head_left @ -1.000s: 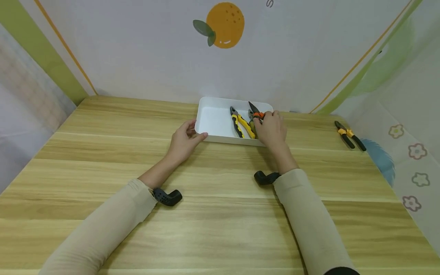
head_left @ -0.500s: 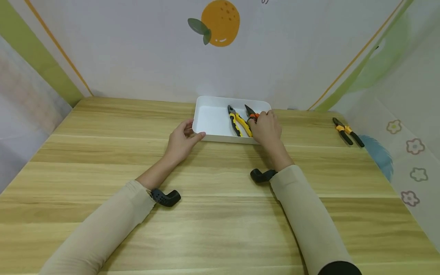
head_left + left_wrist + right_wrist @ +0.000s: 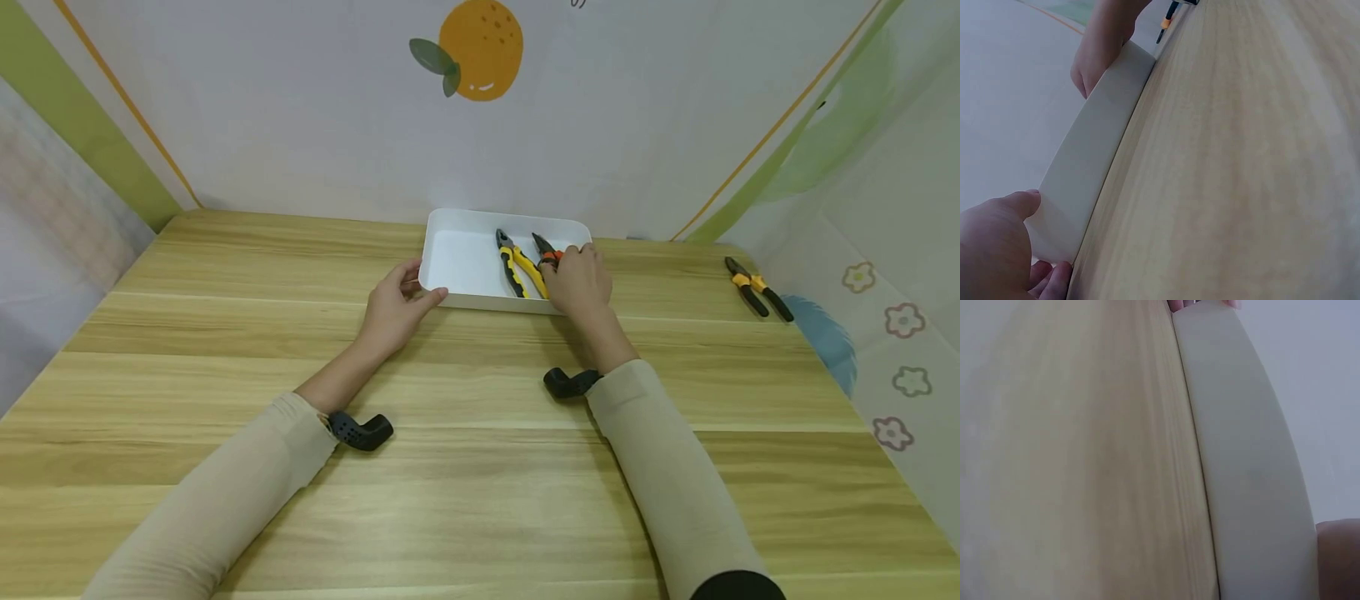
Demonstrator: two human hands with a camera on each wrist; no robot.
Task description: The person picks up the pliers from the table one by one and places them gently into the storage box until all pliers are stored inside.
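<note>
A white tray (image 3: pixel 461 262) sits at the back of the table. My left hand (image 3: pixel 393 310) holds its near left corner, thumb at the front rim and fingers round the side; the left wrist view shows the thumb (image 3: pixel 1022 203) against the wall. Yellow-and-black pliers (image 3: pixel 513 250) lie inside, jaws pointing to the back. To their right are long-nose pliers (image 3: pixel 545 247) with orange on the handles. My right hand (image 3: pixel 581 279) reaches over the tray's right end and grips these, hiding most of the handles. The right wrist view shows mainly the tray's front wall (image 3: pixel 1247 450).
Another pair of pliers (image 3: pixel 757 288), with yellow-and-black handles, lies near the table's right edge. A white printed cloth (image 3: pixel 322 125) hangs right behind the tray. Wood tabletop (image 3: pixel 465 467) stretches in front.
The head view has shifted slightly. My right hand and the long-nose pliers have come a little toward me; a greenish tool beside them is now hidden. My left hand stays at the tray corner.
</note>
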